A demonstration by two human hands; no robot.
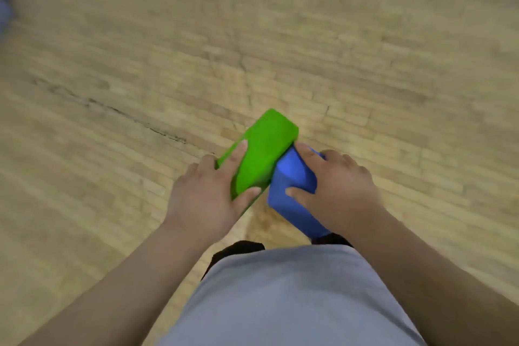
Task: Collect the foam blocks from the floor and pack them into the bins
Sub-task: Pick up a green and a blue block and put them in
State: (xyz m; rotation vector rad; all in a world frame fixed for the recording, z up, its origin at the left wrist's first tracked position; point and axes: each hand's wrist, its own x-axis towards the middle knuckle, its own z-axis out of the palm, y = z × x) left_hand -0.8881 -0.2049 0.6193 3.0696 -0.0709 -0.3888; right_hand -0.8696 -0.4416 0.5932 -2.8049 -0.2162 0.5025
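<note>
My left hand (206, 194) grips a long green foam block (265, 149) near its close end, thumb on the top face and fingers round its left side. The block points away and to the right, above the floor. Beside it, my right hand (337, 191) grips a blue foam block (292, 177), thumb on the near face and fingers over its far edge. The two blocks touch along one edge in front of my waist. No bin is in view.
A worn wooden plank floor (365, 50) fills the view, with a dark crack (112, 109) at the left. A blurred pale and blue shape (5, 8) sits at the far left edge. My grey shirt (295, 298) fills the bottom.
</note>
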